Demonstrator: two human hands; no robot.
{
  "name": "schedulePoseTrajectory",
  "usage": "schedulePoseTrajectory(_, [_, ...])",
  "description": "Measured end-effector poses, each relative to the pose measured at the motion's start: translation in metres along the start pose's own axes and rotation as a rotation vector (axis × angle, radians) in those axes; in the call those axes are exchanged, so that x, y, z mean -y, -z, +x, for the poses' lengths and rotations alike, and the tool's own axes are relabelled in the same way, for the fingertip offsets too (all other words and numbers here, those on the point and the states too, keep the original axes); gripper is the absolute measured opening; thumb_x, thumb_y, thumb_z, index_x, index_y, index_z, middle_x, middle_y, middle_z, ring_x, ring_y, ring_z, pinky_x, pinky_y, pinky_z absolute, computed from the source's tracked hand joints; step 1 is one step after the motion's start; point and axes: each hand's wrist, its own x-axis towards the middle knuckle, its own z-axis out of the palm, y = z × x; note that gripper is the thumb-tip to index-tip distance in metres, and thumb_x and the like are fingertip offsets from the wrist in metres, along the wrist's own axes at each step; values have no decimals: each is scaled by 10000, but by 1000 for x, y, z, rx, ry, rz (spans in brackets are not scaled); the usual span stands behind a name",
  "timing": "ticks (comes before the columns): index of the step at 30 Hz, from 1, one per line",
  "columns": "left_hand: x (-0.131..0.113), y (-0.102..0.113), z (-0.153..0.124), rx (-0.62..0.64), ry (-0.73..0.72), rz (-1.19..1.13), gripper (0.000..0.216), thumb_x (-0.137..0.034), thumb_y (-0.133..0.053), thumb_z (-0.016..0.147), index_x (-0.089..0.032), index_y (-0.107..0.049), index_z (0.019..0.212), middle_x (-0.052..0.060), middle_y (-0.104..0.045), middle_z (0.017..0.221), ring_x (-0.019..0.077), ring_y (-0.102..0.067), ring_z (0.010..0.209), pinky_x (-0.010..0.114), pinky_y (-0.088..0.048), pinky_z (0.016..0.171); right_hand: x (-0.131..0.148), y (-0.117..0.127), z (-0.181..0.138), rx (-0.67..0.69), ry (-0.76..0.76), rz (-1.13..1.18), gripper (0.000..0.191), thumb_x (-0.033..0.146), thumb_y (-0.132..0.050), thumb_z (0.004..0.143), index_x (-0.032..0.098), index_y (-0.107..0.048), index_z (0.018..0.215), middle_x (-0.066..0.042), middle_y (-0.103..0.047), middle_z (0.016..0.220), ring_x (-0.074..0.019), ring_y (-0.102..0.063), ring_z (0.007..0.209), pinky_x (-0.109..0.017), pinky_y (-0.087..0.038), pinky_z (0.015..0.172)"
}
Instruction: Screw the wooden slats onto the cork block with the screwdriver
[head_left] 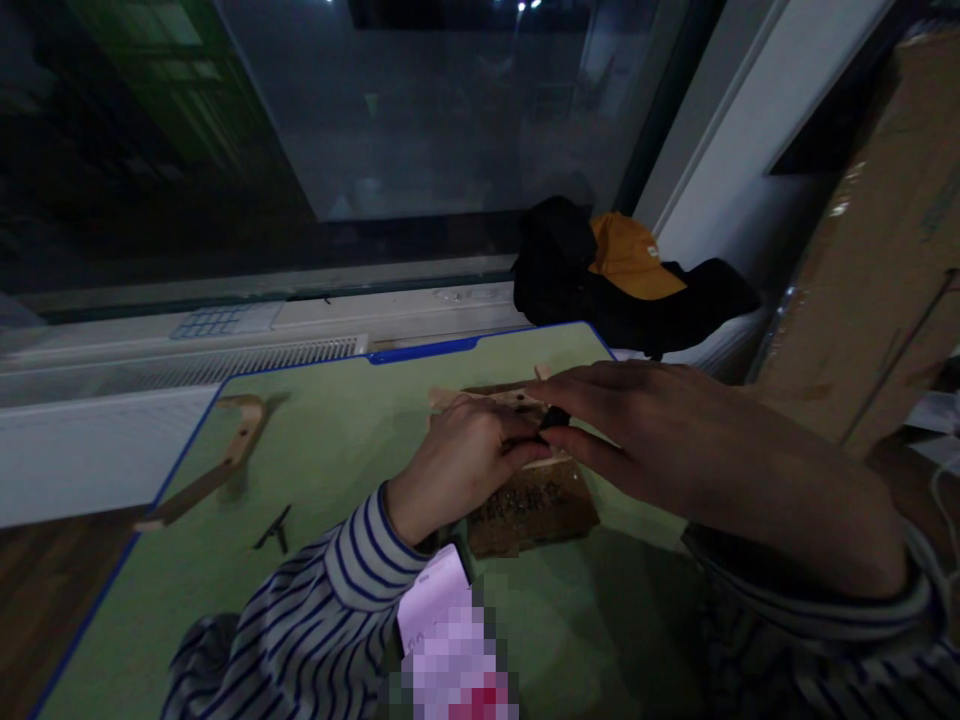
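My right hand (pixel 645 425) reaches in from the right, its thumb and fingers closed around a small dark piece (pixel 555 418). Close against it is my left hand (pixel 466 455), with its fingers curled over a pale wooden part (pixel 517 398) that has a dark hole. Both hands cover much of that part, so what the left fingertips grip is hidden. Below them a brown piece of cardboard (pixel 534 515) bears many tiny dark bits, too small to name.
A green, blue-edged table (pixel 330 420) carries a curved wooden piece (pixel 241 440) and small dark hardware (pixel 276 530) at left. A lit phone (pixel 435 595) lies near me. Beyond are a window, a radiator (pixel 262 362), an orange cap (pixel 634 255) and a large cardboard box (pixel 870 250).
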Motion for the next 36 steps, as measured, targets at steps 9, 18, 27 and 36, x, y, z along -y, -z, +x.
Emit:
schedulePoseTrajectory(9, [2, 3, -1, 101, 7, -39, 198, -261, -504, 919, -214, -686, 983, 39, -722, 921, 189, -660, 887, 322, -490, 797, -1, 1, 3, 28, -51, -6, 108, 203, -563, 872, 228, -655, 923, 15, -685, 768, -169, -641, 643, -291, -390, 553])
schedulePoseTrajectory(18, [-5, 2, 0, 31, 56, -8, 114, -275, -621, 847, -225, -702, 908, 27, -720, 891, 202, -650, 856, 325, -475, 771, -1, -2, 4, 1, -53, -11, 121, 230, -514, 900, 233, -635, 890, 5, -690, 797, -197, -652, 683, -306, -377, 549])
schedulePoseTrajectory(27, [-3, 5, 2, 5, 13, -52, 89, -243, -621, 851, -203, -696, 827, 7, -715, 828, 174, -646, 792, 300, -442, 726, 1, 5, 2, 43, 24, 158, 271, 128, -499, 893, 217, -568, 1140, -24, -680, 1037, -180, -644, 900, -305, -475, 773])
schedulePoseTrajectory(36, [4, 6, -3, 140, 48, -109, 181, -233, -506, 916, -205, -679, 963, 26, -713, 911, 184, -647, 849, 306, -476, 753, 1, 2, 8, 64, 15, 101, 139, 122, -525, 868, 190, -646, 870, -13, -682, 853, -175, -643, 766, -299, -444, 653])
